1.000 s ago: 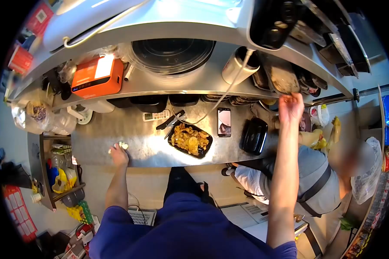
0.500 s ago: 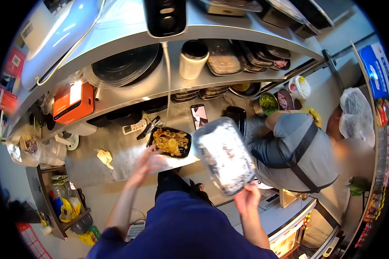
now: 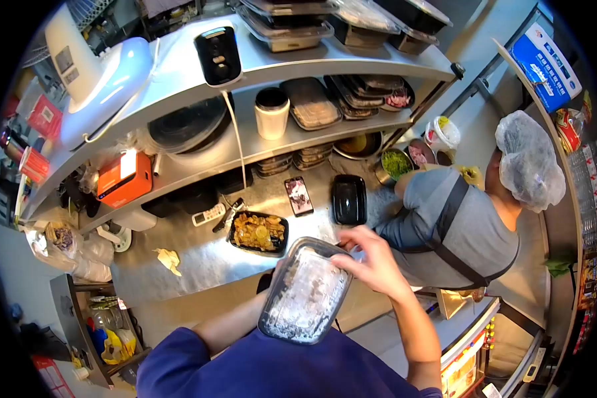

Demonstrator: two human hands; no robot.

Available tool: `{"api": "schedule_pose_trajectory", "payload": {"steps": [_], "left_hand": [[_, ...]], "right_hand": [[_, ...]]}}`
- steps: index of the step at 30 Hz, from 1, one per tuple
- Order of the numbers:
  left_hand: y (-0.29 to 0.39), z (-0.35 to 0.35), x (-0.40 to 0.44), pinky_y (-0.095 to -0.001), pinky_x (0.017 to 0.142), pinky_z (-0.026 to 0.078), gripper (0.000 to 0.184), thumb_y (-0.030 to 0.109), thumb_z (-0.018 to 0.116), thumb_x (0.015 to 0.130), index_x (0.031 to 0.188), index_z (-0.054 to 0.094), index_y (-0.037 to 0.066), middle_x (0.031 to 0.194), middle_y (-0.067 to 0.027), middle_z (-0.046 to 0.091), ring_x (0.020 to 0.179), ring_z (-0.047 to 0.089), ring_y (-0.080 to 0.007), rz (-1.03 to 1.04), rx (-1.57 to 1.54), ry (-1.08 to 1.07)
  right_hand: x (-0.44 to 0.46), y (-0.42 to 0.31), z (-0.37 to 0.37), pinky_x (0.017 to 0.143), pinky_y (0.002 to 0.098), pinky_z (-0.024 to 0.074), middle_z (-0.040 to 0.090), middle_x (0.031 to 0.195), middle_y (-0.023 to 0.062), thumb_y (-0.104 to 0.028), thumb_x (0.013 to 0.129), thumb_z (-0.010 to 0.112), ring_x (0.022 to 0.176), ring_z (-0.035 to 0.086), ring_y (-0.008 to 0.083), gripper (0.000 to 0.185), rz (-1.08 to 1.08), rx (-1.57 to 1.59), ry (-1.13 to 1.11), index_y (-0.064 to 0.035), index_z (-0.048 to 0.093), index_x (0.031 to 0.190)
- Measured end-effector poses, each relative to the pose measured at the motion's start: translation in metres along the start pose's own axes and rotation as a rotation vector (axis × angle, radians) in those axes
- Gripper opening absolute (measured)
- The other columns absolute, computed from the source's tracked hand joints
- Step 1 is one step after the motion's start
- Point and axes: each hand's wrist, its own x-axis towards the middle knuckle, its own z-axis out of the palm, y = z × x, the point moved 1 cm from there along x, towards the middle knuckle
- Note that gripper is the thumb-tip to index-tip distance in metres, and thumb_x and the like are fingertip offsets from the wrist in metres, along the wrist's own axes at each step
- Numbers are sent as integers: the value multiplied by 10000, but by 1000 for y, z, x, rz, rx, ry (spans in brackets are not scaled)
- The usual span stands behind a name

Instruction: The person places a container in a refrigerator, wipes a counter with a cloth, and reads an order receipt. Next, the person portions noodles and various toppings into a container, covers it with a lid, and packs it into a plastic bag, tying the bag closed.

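A black plastic food container with a clear, frosted lid (image 3: 308,292) is tilted in front of my chest. At its upper right corner, my right hand (image 3: 375,262) is closed on the rim, thumb over the lid and fingers beyond the edge. My left forearm (image 3: 235,322) runs to the container's left side; the left hand is hidden behind it, fingers out of sight. Just past it on the steel counter is an open black tray of browned, cooked-looking food (image 3: 259,232). An empty black tray (image 3: 349,199) lies farther right.
A phone (image 3: 298,196), a remote control (image 3: 208,215) and a crumpled yellowish scrap (image 3: 168,261) lie on the counter. A co-worker in grey (image 3: 464,219) bends close on the right, beside a pot of chopped greens (image 3: 396,164). A shelf (image 3: 338,129) with stacked lidded containers overhangs the back.
The lidded container has come left and down toward my chest. My right hand moved from its lower corner to its upper right corner. My left hand left the food tray and went behind the container.
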Motion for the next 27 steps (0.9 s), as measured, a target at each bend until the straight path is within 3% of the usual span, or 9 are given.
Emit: {"api": "schedule_pose_trajectory", "payload": {"steps": [1,3,8,13,16,20,23,24,27], "left_hand": [[0,0,-2,-526,998,522,887,695,599,855,1432,487,31,1346,-214,588,1186,619,-357,23,32,7],[7,1,-8,-529,1000,519,892,701,596,852,1432,486,32,1350,-213,585,1191,615,-360,75,121,25],[17,-2,-42,-536,1005,512,904,714,588,846,1434,485,34,1361,-211,578,1202,605,-366,170,210,51],[21,-9,-70,-543,1010,504,917,727,580,839,1435,483,37,1372,-209,570,1213,596,-371,246,234,73],[23,-12,-84,-547,1013,500,924,735,576,835,1436,482,38,1378,-208,565,1219,590,-375,293,245,92],[30,-11,-101,-553,1017,494,934,745,570,830,1437,481,40,1387,-207,559,1228,583,-380,364,277,119],[37,-10,-112,-557,1019,490,942,753,565,826,1438,480,42,1393,-206,554,1235,577,-383,440,306,144],[40,-10,-114,-559,1020,488,945,756,564,825,1438,480,42,1395,-205,553,1237,575,-384,470,321,150],[46,-13,-128,-563,1023,484,952,764,559,821,1439,479,44,1401,-204,548,1243,570,-388,579,361,181]], "right_hand": [[14,-1,5,724,322,500,635,872,113,-186,781,823,794,625,204,362,-10,-17,-171,24,687,1043],[35,-8,17,670,347,507,654,820,133,-238,713,870,728,641,259,390,-63,-89,-217,29,705,946],[87,-52,56,751,438,537,704,840,203,-355,658,884,830,691,367,449,-61,-536,-542,7,720,867],[116,-81,82,768,421,543,714,855,204,-355,663,892,823,698,352,448,-88,-695,-628,7,720,864],[146,-79,97,750,328,536,718,854,116,-231,657,901,807,675,207,396,133,-307,-894,6,719,916],[157,-90,122,766,277,529,703,916,54,-92,636,887,848,657,162,429,133,-122,-848,11,704,1010],[167,-93,140,796,316,540,724,911,109,-78,661,835,876,694,212,343,277,221,-915,8,722,974],[167,-91,153,795,309,539,720,930,102,-54,712,786,890,691,199,325,215,260,-1043,16,704,1019],[169,-109,163,809,329,537,729,953,132,-180,731,838,906,695,205,365,113,177,-1023,4,706,1017]]}}
